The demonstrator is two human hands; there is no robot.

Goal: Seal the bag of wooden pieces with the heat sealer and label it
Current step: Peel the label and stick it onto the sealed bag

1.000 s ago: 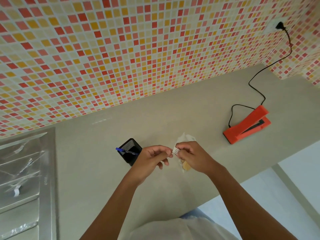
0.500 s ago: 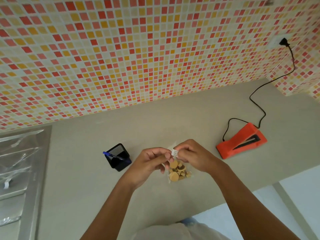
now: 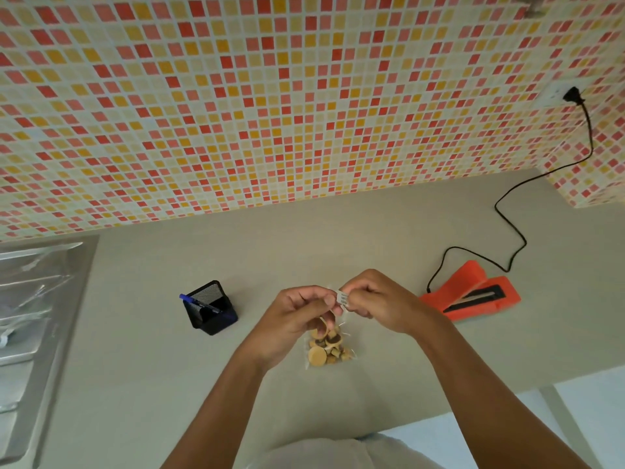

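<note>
Head view looks down over both forearms, which rise from 6 o'clock to meet above the middle of the grey counter (image 3: 135, 384). Nearest lies the bag of wooden pieces (image 3: 326, 348), a small clear pouch of round discs and plugs flat on the counter just under the hands, toward 5 o'clock of the left hand (image 3: 297, 319). Whether its top edge already carries a seal line cannot be told; the hands cover that end.

Both hands are pinched closed on a small white label (image 3: 343, 298) with tiny print, held between them above the bag's upper end. The left thumb and forefinger close on its left edge; the right hand (image 3: 375, 301) curls tight on its right edge. This looks like peeling or readying the label, so labelling seems to be the step in hand, and the label is not yet stuck down on the bag.

Farther off, at 9 o'clock of the hands, a black mesh holder (image 3: 211, 308) carries a blue pen (image 3: 198, 302). At 3 o'clock the orange heat sealer (image 3: 473, 292) sits apart from the bag, its arm raised, its black cord (image 3: 507, 225) running to a wall socket at 1 o'clock. With the sealer left aside, sealing is probably done; pressing the label on remains.
</note>
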